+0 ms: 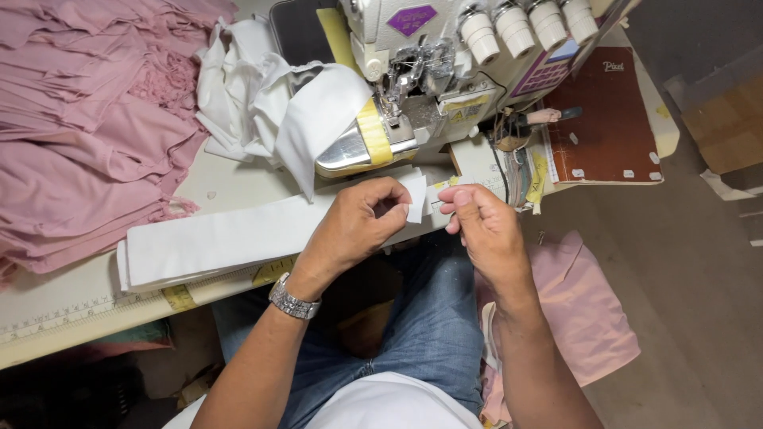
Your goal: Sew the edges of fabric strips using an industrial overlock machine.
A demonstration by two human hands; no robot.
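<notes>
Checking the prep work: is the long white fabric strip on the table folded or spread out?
Folded: the white fabric strip shows doubled layers at its left end, lying flat along the table edge.

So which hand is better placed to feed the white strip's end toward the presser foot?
Probably the left hand: it pinches the white strip end directly below the presser foot. The right hand sits off to the side.

white strip (238, 238): end hidden under left hand (358, 222) | pink fabric (87, 119): cut off at left edge

pink garments (87, 119) piled left | sewing machine (429, 71) on table (222, 179) | thread cones (528, 24) | brown notebook (608, 119) right
</notes>
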